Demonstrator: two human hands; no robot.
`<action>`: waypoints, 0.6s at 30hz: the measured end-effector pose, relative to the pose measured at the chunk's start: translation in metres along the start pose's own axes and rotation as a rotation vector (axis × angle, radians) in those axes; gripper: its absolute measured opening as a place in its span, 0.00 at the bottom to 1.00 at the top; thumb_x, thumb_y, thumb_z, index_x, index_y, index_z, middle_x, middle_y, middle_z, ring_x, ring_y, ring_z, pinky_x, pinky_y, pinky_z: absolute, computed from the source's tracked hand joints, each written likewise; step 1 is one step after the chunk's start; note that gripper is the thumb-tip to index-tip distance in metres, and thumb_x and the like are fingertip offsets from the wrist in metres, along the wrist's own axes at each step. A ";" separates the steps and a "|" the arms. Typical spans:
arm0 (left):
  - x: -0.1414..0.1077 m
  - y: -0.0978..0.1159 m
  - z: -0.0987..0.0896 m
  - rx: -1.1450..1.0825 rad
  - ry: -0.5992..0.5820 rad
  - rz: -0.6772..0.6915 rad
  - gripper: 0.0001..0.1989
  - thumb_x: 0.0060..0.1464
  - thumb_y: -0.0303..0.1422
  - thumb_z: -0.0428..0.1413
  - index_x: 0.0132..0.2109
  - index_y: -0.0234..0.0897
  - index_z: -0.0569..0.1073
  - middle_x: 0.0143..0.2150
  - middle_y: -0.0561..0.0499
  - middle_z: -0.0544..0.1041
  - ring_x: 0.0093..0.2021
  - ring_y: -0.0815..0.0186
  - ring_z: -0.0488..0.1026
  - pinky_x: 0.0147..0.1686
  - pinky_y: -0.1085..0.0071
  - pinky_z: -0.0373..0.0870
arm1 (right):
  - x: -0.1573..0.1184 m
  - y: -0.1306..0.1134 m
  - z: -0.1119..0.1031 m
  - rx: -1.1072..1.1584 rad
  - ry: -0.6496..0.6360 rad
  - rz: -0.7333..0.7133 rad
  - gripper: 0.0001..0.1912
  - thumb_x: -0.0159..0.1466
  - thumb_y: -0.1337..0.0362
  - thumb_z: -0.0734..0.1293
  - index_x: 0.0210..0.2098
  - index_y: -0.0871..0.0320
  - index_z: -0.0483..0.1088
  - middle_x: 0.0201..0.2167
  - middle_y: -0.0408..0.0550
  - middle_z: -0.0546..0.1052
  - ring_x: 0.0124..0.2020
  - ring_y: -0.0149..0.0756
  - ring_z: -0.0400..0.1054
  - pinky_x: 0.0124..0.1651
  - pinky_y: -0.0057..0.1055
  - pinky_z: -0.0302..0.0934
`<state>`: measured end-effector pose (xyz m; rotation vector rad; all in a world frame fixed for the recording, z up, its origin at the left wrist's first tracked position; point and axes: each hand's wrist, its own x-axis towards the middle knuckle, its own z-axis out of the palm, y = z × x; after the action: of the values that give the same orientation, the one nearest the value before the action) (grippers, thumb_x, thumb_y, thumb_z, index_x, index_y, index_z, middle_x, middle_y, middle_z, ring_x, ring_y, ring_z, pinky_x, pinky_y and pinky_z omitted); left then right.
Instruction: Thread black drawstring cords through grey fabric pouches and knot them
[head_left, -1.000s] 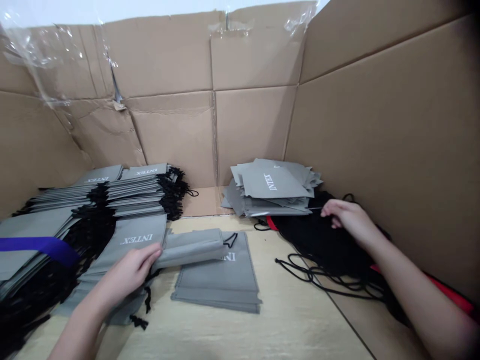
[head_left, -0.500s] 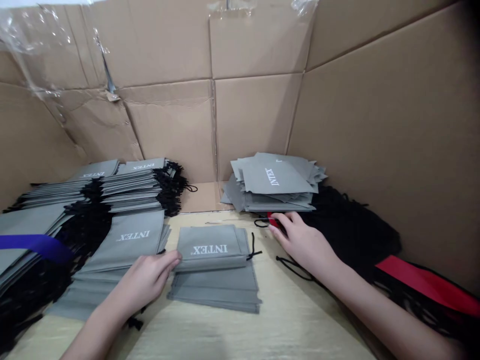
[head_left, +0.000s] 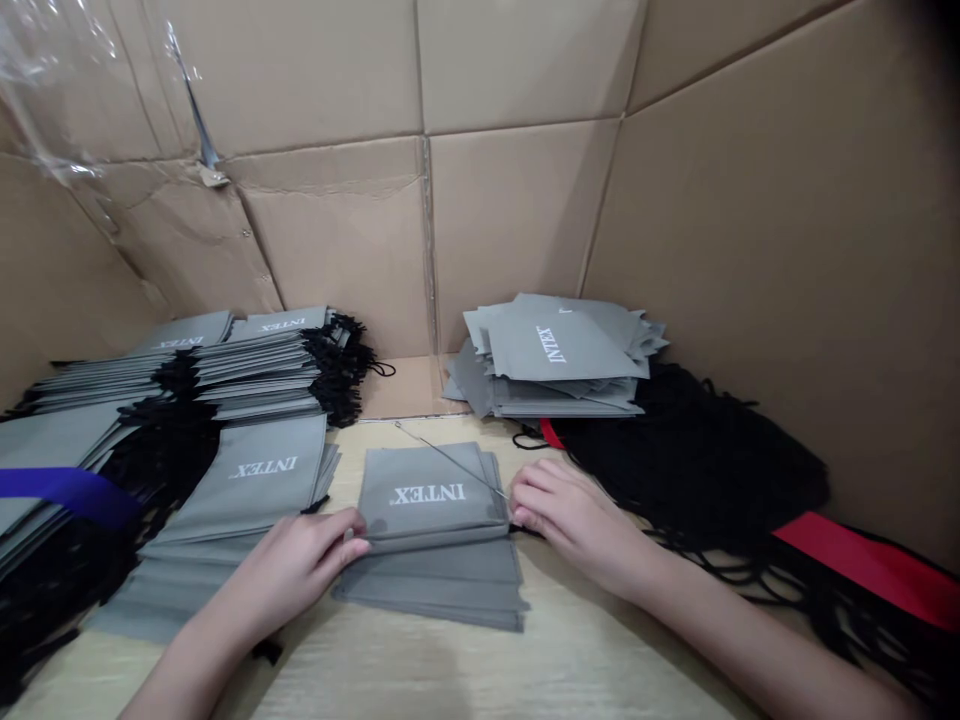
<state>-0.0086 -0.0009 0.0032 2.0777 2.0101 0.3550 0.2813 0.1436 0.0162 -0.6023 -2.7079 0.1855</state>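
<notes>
A grey fabric pouch with white INTEX lettering [head_left: 427,490] lies in front of me on a few more grey pouches [head_left: 442,578]. My left hand [head_left: 319,550] pinches its left edge between thumb and fingers. At its right edge, my right hand [head_left: 562,510] is closed on a thin metal threading needle [head_left: 457,464], which slants over the pouch with its looped tip towards the back. A bit of black cord shows under the right fingers; whether they grip it too is hidden.
Finished-looking pouches with black cords [head_left: 259,375] are stacked at the left, some under a blue strip [head_left: 75,490]. A loose grey pile [head_left: 562,345] stands at the back right beside a heap of black cords [head_left: 697,460] and a red strip [head_left: 870,560]. Cardboard walls [head_left: 517,220] enclose the table.
My right hand has come from the cords at the back right to the pouch's right edge, and the needle now lies across the pouch in it. My left hand stays at the left edge.
</notes>
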 end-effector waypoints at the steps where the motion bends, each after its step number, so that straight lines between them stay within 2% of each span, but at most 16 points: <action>1: 0.000 0.000 0.000 -0.011 -0.007 -0.012 0.14 0.59 0.44 0.43 0.38 0.42 0.68 0.30 0.53 0.75 0.30 0.63 0.71 0.29 0.74 0.56 | 0.000 0.001 -0.001 0.025 -0.027 0.012 0.11 0.67 0.60 0.57 0.31 0.55 0.66 0.31 0.45 0.70 0.36 0.38 0.60 0.40 0.35 0.56; 3: 0.001 -0.001 0.000 -0.017 -0.005 -0.039 0.13 0.58 0.45 0.46 0.36 0.42 0.68 0.29 0.53 0.74 0.28 0.64 0.70 0.28 0.74 0.56 | -0.001 0.001 -0.003 0.069 -0.082 0.023 0.09 0.65 0.57 0.60 0.33 0.54 0.66 0.33 0.45 0.70 0.37 0.38 0.61 0.41 0.35 0.56; 6: 0.001 -0.004 0.000 -0.041 0.036 -0.086 0.11 0.57 0.43 0.47 0.34 0.41 0.65 0.27 0.55 0.73 0.27 0.66 0.68 0.28 0.75 0.57 | -0.001 0.003 -0.007 0.056 -0.134 -0.054 0.12 0.66 0.55 0.59 0.32 0.55 0.67 0.32 0.45 0.71 0.37 0.38 0.60 0.43 0.35 0.56; 9: 0.001 -0.010 0.000 -0.070 0.070 -0.103 0.11 0.57 0.42 0.47 0.32 0.40 0.63 0.26 0.56 0.72 0.26 0.67 0.68 0.28 0.76 0.58 | 0.000 0.006 -0.009 0.021 -0.089 -0.100 0.18 0.68 0.59 0.54 0.28 0.56 0.68 0.27 0.45 0.71 0.34 0.37 0.59 0.43 0.37 0.55; 13: 0.001 -0.015 0.001 -0.092 0.103 -0.016 0.13 0.60 0.41 0.43 0.31 0.40 0.63 0.26 0.54 0.71 0.27 0.67 0.68 0.29 0.76 0.60 | -0.001 0.012 -0.010 0.056 -0.002 -0.017 0.18 0.68 0.61 0.54 0.27 0.55 0.70 0.27 0.46 0.71 0.34 0.38 0.61 0.41 0.36 0.57; 18: 0.000 -0.012 0.003 -0.034 0.088 0.075 0.11 0.62 0.37 0.40 0.35 0.40 0.62 0.28 0.53 0.70 0.27 0.68 0.67 0.29 0.76 0.58 | -0.003 0.016 -0.004 0.120 -0.026 0.043 0.17 0.67 0.63 0.55 0.27 0.55 0.69 0.28 0.46 0.69 0.34 0.37 0.62 0.37 0.32 0.57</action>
<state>-0.0190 -0.0001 -0.0038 2.1571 1.9630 0.4988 0.2918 0.1570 0.0152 -0.6262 -2.6872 0.3670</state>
